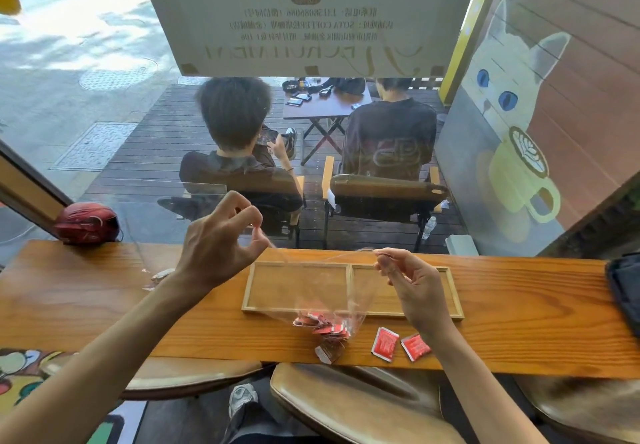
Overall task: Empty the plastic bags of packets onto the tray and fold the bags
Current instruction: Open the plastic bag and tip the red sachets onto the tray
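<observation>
Clear plastic bag (332, 291) held up over the wooden counter (519, 333), mouth at top, stretched between both hands. Left hand (214, 246) pinches one corner of the rim between thumb and forefinger, other fingers fanned loose. Right hand (412, 288) pinches the opposite corner, lower and nearer the body. Both grips narrow, fingertip pinches on thin film.

Red packets (322, 327) bunched in the bag's bottom point, which sags just at the near rail of the two-compartment wooden tray (351, 284). Tray bare in both compartments. Two loose red packets (401, 343) lie on the counter near the tray's front edge, outside it. A further flattened clear bag (159, 275) seems to lie on the counter to the left; hard to read.

Step in hand, as I judge it: opening the mouth ahead of tipping. To do it well:
- part the two film layers fully before inverting, or packets jam at the neck;
- carry the bag forward so the load hangs over a compartment, not the counter edge;
- shift one pinch to the bottom corner and upend low over the tray, so the packets do not bounce out;
- gather the two strays afterwards.

Risk: film slipping from a fingertip pinch as the weight swings.
</observation>
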